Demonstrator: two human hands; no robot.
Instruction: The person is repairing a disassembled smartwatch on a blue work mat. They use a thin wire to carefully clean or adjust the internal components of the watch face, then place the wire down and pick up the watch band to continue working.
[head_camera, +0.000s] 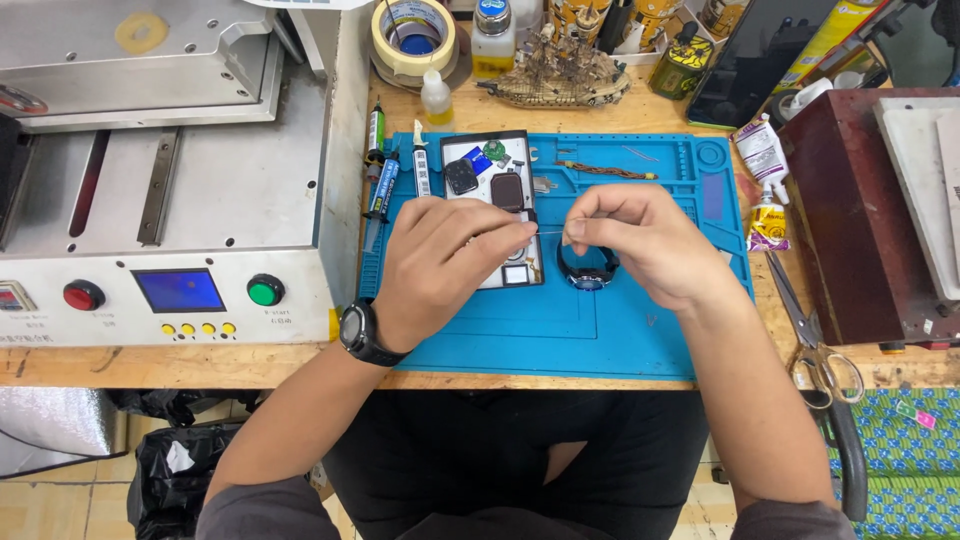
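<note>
My left hand (440, 265) and my right hand (640, 238) hover close together over a blue work mat (560, 320). Between their pinched fingertips runs a thin taut wire (550, 233), each hand gripping one end. A round dark watch body (588, 273) lies on the mat just under my right hand, partly hidden by it. Beneath my left hand sits a white tray (490, 170) holding small watch parts, its lower half covered by the hand. I wear a black wristwatch (362, 333) on the left wrist.
A white machine (170, 200) with red and green buttons and a blue screen fills the left. Pens and tubes line the mat's left edge. Tape roll (414, 35), bottles and a model ship stand behind. A dark red box (850, 210), glue tubes and scissors (815, 350) lie right.
</note>
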